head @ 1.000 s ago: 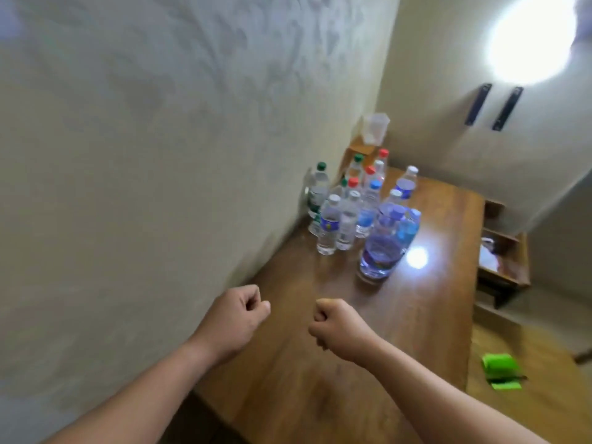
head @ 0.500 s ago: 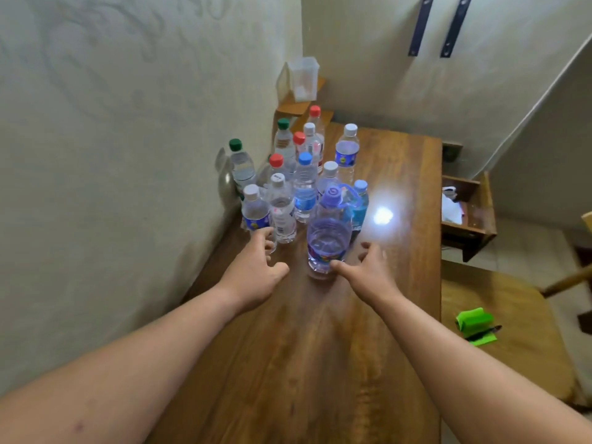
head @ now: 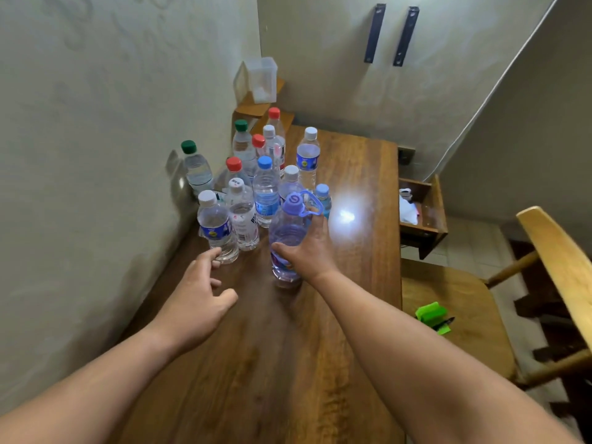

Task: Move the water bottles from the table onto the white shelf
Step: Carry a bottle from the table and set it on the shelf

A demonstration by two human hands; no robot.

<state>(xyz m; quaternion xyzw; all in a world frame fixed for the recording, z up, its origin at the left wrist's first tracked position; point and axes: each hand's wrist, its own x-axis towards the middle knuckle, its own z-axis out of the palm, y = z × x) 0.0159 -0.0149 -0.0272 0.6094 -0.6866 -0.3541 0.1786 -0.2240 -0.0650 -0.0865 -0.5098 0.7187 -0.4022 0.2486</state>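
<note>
Head view: right hand [head: 307, 251] wrapped on the purple-capped bottle [head: 286, 238], thumb across the near face of its body, remaining fingers curling round the far right side, palm against the right flank; grip looks partial, closure not confirmed. Bottle upright on the wooden table [head: 362, 193], long axis vertical, nearest of the cluster, loop handle at the cap turned right. Just left of that bottle, the white-capped bottle with blue label [head: 215, 227], also upright, with another white-capped one touching it on the side toward the purple-capped bottle. Left hand [head: 200, 302] nearer than that blue-labelled bottle and lower on the table, fingers loosely curled and apart, fingertips [head: 214, 253] at or just short of its base; contact impossible to confirm. Bottle therefore straight ahead of the left fingers and slightly up, needing a short forward reach and a sideways wrap round the vertical body. Further bottles, with green, red, blue and white caps, packed behind toward the wall. White shelf not in sight. Likely risk: knocking neighbours on lift.
</note>
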